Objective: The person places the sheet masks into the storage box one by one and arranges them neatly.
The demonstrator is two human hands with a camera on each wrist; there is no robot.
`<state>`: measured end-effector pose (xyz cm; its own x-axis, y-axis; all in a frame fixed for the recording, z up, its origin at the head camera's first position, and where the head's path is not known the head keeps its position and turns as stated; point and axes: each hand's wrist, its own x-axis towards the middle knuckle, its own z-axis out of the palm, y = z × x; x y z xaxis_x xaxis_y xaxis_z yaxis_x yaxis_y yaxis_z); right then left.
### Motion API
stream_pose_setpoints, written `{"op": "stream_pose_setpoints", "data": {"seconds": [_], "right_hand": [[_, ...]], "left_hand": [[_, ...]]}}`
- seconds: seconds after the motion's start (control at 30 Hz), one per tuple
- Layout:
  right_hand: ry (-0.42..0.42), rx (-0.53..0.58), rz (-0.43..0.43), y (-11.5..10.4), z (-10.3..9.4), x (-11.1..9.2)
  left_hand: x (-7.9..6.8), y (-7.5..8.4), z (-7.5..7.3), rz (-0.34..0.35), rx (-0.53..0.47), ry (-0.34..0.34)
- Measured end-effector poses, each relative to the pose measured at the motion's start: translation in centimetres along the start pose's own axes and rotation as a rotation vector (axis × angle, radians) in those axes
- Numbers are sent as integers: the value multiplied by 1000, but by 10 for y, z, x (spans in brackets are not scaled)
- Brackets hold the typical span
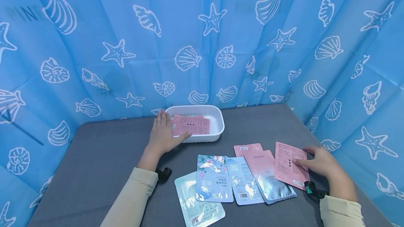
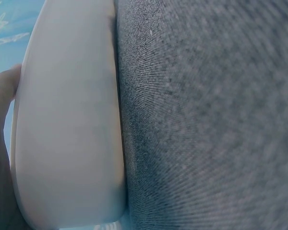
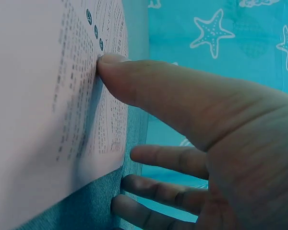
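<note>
My left hand [image 1: 163,133] rests at the left end of a white plastic tub [image 1: 217,129], fingers straight and thumb along its front rim. The left wrist view shows the tub's side wall [image 2: 67,124] close up, with the thumb at its rim. Inside the tub lies a pink sheet mask packet [image 1: 192,125], printed side up. At the right, my right hand [image 1: 320,162] pinches another pink sheet mask packet [image 1: 285,164] by its right edge. Its thumb presses the printed face [image 3: 93,86]; the index finger is mostly hidden in the right wrist view.
Between the hands lie a pale green packet [image 1: 186,188], a floral blue packet [image 1: 214,181], a light blue packet [image 1: 244,181] and overlapping pink packets [image 1: 263,167]. They lie on a grey cloth-covered table [image 1: 94,171]. A blue shell-print curtain [image 1: 189,27] hangs behind the tub.
</note>
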<state>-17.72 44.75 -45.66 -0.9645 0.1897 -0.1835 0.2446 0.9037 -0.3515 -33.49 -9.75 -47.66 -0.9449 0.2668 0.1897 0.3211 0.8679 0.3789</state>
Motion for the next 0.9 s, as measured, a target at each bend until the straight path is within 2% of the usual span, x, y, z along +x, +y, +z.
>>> {"op": "stream_pose_setpoints", "data": {"seconds": [0.57,0.77,0.9], "right_hand": [[4,61,-20,-5,0,-2],[25,83,-56,-4,2,-3],[36,115,-44,-5,1,-4]], "left_hand": [[-1,-1,1,-1,5,-3],[-1,1,0,-1,6,-4],[-1,1,0,-1,10,-4]]}}
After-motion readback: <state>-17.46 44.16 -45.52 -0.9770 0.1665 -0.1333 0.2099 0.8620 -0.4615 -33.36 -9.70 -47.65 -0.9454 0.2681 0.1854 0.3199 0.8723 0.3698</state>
